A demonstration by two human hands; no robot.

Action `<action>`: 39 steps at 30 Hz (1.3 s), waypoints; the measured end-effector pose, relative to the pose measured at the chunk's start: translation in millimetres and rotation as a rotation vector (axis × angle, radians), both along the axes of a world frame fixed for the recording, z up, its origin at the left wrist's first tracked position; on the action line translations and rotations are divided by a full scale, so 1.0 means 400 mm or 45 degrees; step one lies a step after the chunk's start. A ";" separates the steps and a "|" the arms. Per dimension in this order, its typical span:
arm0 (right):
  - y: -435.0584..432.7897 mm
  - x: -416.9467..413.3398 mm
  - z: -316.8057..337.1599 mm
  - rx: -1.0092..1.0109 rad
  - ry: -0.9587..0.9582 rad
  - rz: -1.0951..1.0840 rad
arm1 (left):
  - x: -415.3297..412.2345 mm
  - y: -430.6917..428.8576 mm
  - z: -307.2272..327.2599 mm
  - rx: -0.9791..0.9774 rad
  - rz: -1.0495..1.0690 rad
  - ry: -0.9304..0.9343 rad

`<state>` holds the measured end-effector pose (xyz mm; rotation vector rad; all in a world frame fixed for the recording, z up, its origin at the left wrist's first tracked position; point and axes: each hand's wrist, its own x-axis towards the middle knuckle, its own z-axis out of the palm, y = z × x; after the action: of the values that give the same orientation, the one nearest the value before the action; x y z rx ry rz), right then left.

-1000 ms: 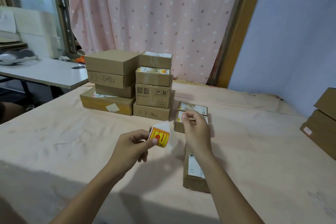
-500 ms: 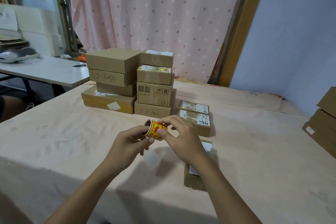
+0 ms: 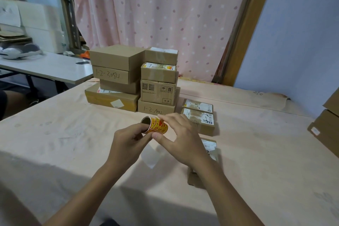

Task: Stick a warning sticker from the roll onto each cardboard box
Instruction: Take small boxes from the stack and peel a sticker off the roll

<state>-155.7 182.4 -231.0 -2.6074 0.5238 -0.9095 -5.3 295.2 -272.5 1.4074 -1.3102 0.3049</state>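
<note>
Grips small yellow-and-red roll of warning stickers point(image 3: 159, 126) in curled left hand point(image 3: 131, 140), raised above pale pink table point(image 3: 64, 134). Pinches roll's outer face between right hand point(image 3: 183, 139) thumb and forefinger, forearm crossing flat brown cardboard box point(image 3: 211, 150).

Soft, even daylight (edges bowed), broad shadow across near table point(image 3: 55, 180).

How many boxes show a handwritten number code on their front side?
2: the box marked 1-2-3084, second from top in the left stack, and the box marked 1-3-/002, bottom of the right stack. Other sides are hidden.
</note>
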 end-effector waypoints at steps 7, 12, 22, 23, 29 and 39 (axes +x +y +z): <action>0.022 0.011 -0.003 -0.067 -0.119 -0.034 | 0.006 -0.009 -0.016 -0.058 0.251 -0.362; 0.025 0.018 -0.015 -0.110 -0.201 -0.026 | 0.010 -0.008 -0.021 -0.093 0.281 -0.422; 0.004 0.014 -0.016 0.106 -0.162 -0.025 | 0.021 -0.023 -0.017 -0.145 0.273 -0.477; 0.000 0.012 -0.015 0.109 -0.180 -0.025 | 0.020 -0.025 -0.015 -0.138 0.258 -0.461; -0.020 0.006 -0.018 0.032 -0.324 -0.078 | 0.021 -0.032 -0.019 -0.037 0.073 -0.130; -0.072 -0.041 -0.032 0.531 -0.415 -0.182 | 0.043 -0.052 -0.055 0.192 0.068 0.341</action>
<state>-172.0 153.6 -243.7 -2.0232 0.7262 -1.1073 12.0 274.5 -294.4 1.5526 -1.0948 0.0502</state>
